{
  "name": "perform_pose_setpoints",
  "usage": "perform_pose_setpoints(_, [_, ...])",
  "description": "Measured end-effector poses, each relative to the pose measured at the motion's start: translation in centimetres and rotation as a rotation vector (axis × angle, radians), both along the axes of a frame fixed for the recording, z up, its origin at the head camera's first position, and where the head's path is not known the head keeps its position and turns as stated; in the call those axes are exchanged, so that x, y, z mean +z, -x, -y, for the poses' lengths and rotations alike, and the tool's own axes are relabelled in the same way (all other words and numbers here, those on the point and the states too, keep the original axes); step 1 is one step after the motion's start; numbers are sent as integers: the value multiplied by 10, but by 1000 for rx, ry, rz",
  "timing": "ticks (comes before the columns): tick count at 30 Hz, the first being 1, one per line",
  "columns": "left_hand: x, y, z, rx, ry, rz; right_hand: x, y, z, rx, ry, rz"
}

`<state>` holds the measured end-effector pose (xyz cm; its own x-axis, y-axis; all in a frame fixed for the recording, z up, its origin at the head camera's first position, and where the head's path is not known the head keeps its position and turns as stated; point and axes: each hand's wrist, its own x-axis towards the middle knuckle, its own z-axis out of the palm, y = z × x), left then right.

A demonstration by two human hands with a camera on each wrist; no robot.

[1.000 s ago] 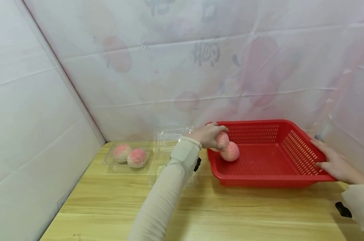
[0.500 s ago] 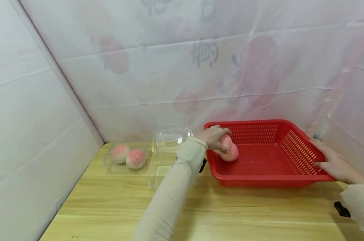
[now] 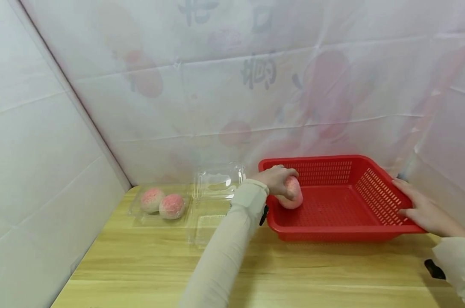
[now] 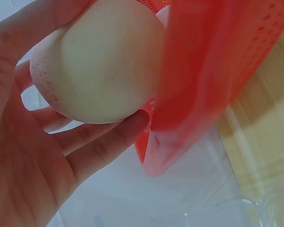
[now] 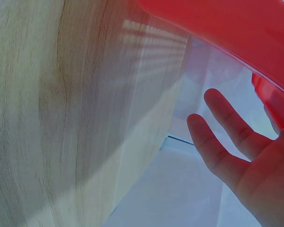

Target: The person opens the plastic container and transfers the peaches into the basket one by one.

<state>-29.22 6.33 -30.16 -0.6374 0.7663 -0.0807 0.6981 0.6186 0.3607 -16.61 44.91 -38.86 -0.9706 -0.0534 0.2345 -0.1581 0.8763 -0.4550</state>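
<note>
My left hand [image 3: 275, 179] holds a pink-and-white peach [image 4: 104, 66], thumb on one side and fingers on the other, over the left end of a red plastic basket [image 3: 332, 229]. Below it, inside the basket, lies a second peach [image 3: 292, 202], mostly covered by the held one in the head view. My right hand [image 3: 428, 209] grips the basket's right rim, its thumb on the inner side. In the right wrist view, two fingers [image 5: 222, 158] of that hand extend free under the rim.
Two more peaches [image 3: 172, 206] sit in a clear plastic box [image 3: 140, 218] at the left. Between it and the basket stands an open clear box [image 3: 209, 220], partly behind the left sleeve. White printed sheeting [image 3: 217, 102] walls in the wooden table [image 3: 148, 265].
My left hand has moved slightly right and lower with the held peach, which now covers more of the peach in the basket. The right hand stays on the rim.
</note>
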Motion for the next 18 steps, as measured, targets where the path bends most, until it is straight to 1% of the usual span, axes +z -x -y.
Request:
perform_pose_setpoints(5, [-1, -2, -4, 27, -23, 36, -2, -2, 0, 9, 3, -22])
perform_pose_setpoints(11, [0, -3, -10, -15, -31, 5, -3, -3, 0, 10, 14, -15])
perform_pose_setpoints(16, [-2, -3, -14, -6, -50, 31, -5, -3, 0, 20, 23, -23])
perform_pose_setpoints(18, [-3, -3, -15, -7, -51, 31, -5, -3, 0, 19, 25, -18])
